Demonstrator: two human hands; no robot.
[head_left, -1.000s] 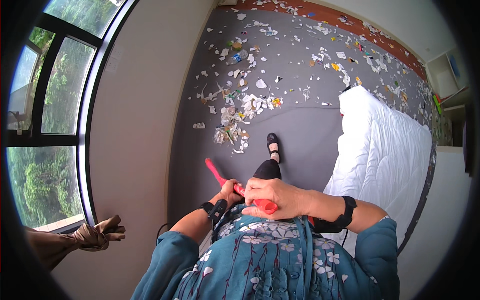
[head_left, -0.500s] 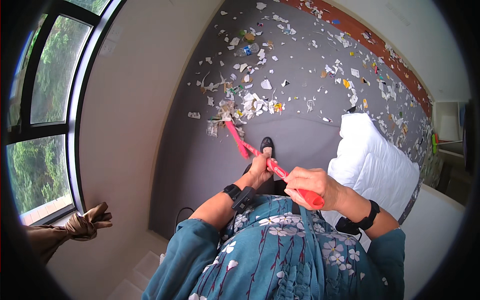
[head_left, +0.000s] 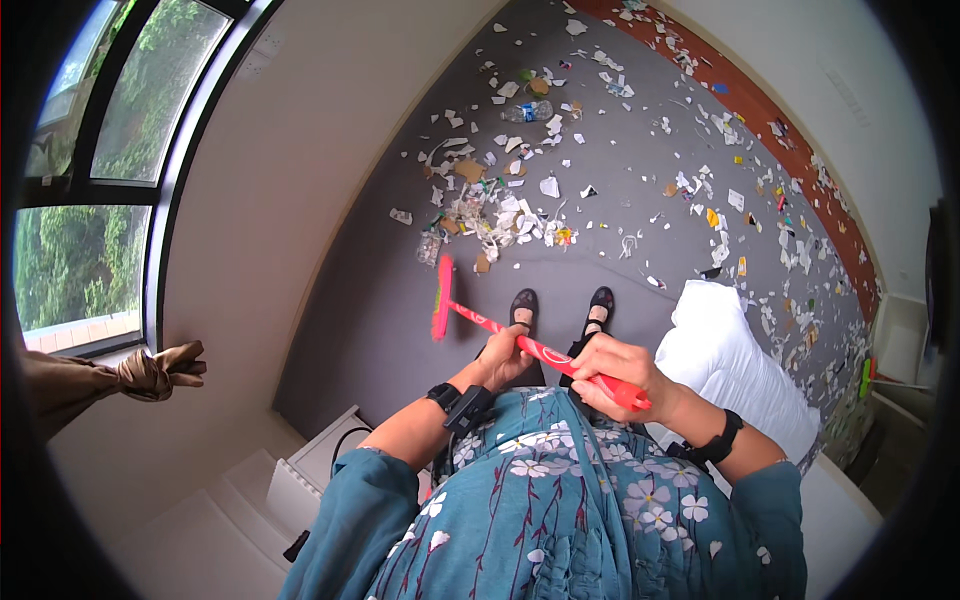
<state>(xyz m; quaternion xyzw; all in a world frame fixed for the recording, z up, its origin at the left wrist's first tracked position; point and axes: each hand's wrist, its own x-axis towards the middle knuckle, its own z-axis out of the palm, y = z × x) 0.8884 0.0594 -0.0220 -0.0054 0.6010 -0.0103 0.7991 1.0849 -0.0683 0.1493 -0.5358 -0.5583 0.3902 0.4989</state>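
A red broom [head_left: 545, 352] slants across in front of me, with both hands closed on its handle. My left hand [head_left: 500, 357] wraps the handle lower down, while my right hand [head_left: 622, 374] grips it close to the top end. The broom's head [head_left: 443, 298], red with green bristles, is at the left on the grey floor. Just beyond it lies a heap of torn paper and scraps [head_left: 505, 220]. A crumpled clear plastic container [head_left: 429, 247] sits at the heap's near left edge. Farther off lies a clear plastic bottle [head_left: 528, 111] with a blue label.
Paper bits [head_left: 735, 200] litter the grey floor and the red-brown strip [head_left: 740, 85] along the far wall. A white quilt [head_left: 735, 370] lies at the right. Windows [head_left: 85, 265] and a knotted brown curtain [head_left: 160, 371] are at the left; a white cabinet [head_left: 300, 480] stands near left.
The broom head has come away from the heap and swung round, now nearer and apart from the scraps. My feet now stand side by side. Both hands keep their grip.
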